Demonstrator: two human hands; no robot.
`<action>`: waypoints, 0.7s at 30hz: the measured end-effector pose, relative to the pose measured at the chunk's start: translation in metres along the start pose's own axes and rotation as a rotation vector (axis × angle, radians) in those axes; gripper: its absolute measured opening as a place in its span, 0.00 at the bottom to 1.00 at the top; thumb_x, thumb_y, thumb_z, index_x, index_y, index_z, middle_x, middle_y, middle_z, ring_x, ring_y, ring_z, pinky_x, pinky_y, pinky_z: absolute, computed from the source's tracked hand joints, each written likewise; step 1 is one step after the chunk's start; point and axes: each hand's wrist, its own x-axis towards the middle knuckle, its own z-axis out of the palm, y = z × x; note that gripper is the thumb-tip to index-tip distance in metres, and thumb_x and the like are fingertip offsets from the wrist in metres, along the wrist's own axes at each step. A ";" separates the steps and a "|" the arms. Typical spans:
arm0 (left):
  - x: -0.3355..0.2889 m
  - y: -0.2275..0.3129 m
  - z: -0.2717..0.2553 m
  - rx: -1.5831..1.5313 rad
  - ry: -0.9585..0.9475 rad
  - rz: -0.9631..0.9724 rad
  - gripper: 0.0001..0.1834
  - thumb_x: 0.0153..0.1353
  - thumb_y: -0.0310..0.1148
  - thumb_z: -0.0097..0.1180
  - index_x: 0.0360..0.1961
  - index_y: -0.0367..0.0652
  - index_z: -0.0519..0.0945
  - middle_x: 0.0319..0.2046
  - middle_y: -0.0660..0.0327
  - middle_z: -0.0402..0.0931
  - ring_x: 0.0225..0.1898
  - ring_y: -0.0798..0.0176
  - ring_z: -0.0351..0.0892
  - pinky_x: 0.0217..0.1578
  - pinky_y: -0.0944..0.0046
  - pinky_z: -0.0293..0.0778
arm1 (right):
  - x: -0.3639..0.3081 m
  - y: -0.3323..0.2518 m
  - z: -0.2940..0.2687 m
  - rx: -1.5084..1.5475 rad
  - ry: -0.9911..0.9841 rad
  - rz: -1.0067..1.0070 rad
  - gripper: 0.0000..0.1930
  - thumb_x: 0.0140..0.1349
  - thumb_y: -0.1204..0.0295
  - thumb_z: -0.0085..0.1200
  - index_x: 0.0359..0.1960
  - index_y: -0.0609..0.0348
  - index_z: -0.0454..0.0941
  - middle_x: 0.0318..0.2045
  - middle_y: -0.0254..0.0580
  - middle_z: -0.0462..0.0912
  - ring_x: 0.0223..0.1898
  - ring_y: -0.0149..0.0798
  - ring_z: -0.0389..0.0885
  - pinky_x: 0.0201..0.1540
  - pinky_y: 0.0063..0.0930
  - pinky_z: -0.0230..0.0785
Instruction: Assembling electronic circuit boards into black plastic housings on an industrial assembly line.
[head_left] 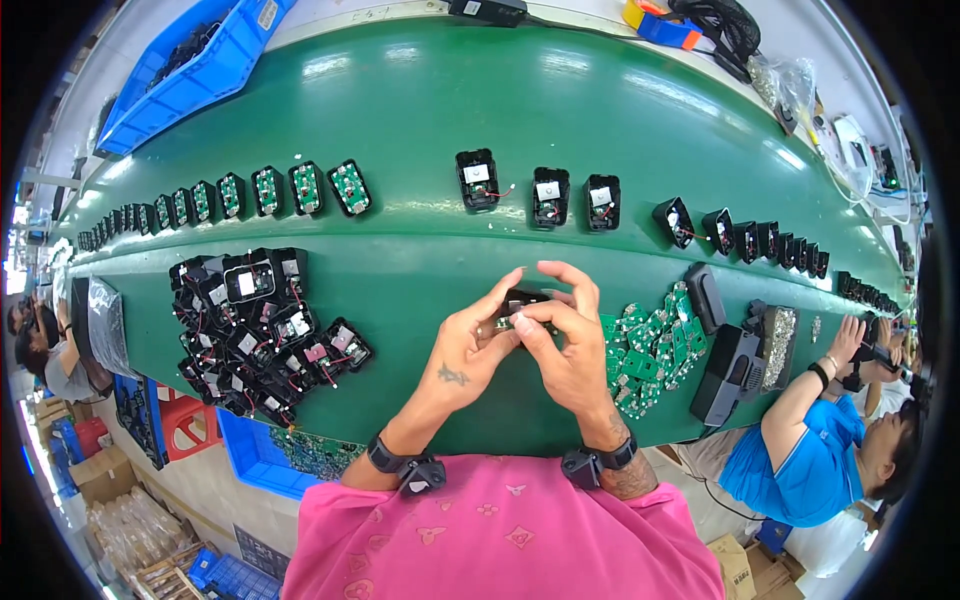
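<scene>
Both hands are together over the green bench, gripping a small black plastic housing (522, 298). My left hand (468, 345) curls round its left side, thumb and fingers closed on it. My right hand (568, 345) holds the other side, with its thumb and fingertips meeting at the front of the housing. A bit of green circuit board seems to show between the fingertips, though the fingers hide most of it. To the right of my right hand lies a loose pile of green circuit boards (655, 350). Left of my hands is a heap of black housings (255, 330) with wires.
Along the bench (420, 110) runs a row of housings with green boards (266, 190) at left, and housings with white parts (550, 197) at right. A dark grey device (728, 375) stands beside the boards. A blue bin (190, 75) is far left; a co-worker in blue (800, 450) sits right.
</scene>
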 end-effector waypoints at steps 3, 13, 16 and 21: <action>-0.004 0.003 0.004 0.204 0.090 0.094 0.35 0.63 0.13 0.52 0.71 0.38 0.62 0.55 0.55 0.75 0.53 0.65 0.77 0.55 0.65 0.75 | -0.009 -0.001 0.001 -0.226 0.166 -0.103 0.05 0.59 0.74 0.63 0.35 0.57 0.85 0.53 0.47 0.74 0.56 0.48 0.68 0.51 0.40 0.68; -0.004 0.021 0.019 0.585 0.239 0.330 0.35 0.60 0.10 0.51 0.70 0.42 0.66 0.53 0.54 0.75 0.51 0.64 0.79 0.49 0.66 0.81 | 0.003 -0.027 -0.015 -0.426 0.087 -0.271 0.03 0.57 0.81 0.61 0.31 0.63 0.79 0.25 0.43 0.77 0.25 0.45 0.78 0.28 0.36 0.68; -0.004 0.025 0.022 0.518 0.244 0.296 0.35 0.60 0.10 0.51 0.70 0.42 0.66 0.54 0.54 0.76 0.51 0.64 0.78 0.49 0.66 0.81 | 0.004 -0.026 -0.018 -0.306 0.017 -0.287 0.03 0.56 0.81 0.61 0.30 0.64 0.79 0.23 0.41 0.76 0.23 0.44 0.77 0.27 0.35 0.68; -0.006 0.030 0.020 0.570 0.177 0.313 0.35 0.61 0.11 0.52 0.70 0.42 0.66 0.54 0.54 0.75 0.51 0.65 0.78 0.49 0.66 0.81 | 0.003 -0.027 -0.025 -0.356 -0.036 -0.204 0.04 0.55 0.80 0.60 0.30 0.61 0.78 0.25 0.42 0.76 0.27 0.47 0.78 0.28 0.39 0.70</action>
